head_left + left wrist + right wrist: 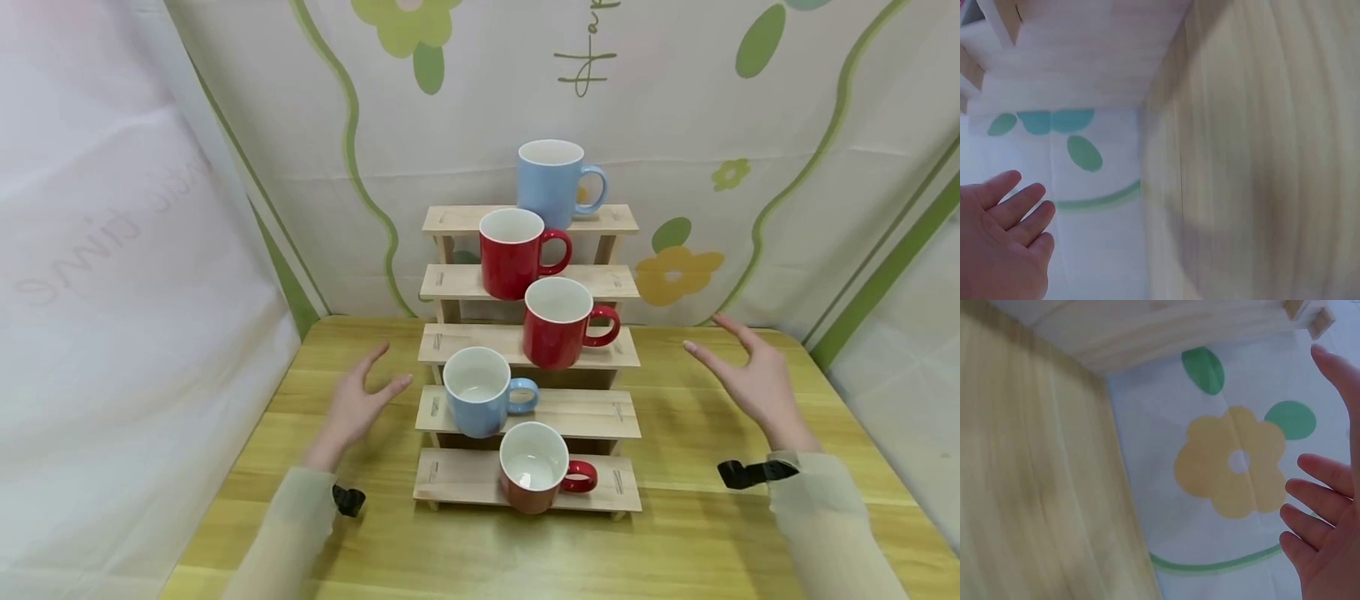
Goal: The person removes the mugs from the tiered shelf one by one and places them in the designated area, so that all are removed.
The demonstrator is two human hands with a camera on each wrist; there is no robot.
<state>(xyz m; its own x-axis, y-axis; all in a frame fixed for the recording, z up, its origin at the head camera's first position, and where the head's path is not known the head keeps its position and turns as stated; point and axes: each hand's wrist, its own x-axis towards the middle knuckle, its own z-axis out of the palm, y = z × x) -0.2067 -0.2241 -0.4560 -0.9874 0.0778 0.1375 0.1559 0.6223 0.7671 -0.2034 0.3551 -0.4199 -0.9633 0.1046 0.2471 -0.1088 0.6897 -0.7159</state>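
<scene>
A wooden stepped rack [465, 479] stands on the table, bearing several mugs on its tiers. A light blue mug [547, 187] is on top, with a red mug [510, 258] below it and another red mug [558, 329] on the middle tier. Lower down are a second light blue mug [480, 396] and, on the bottom tier, a brownish-red mug [534, 475] with a red handle. All handles point right. My left hand [356, 408] hovers left of the rack, touching nothing. To the right, my right hand [757, 383] is held in the air, fingers spread and holding nothing.
The wood-grain table [480, 558] extends around the rack. Behind it hangs a white cloth [480, 125] printed with flowers and green vines. White cloth sides [112, 292] stand at left and right. Each wrist wears a dark strap [757, 473].
</scene>
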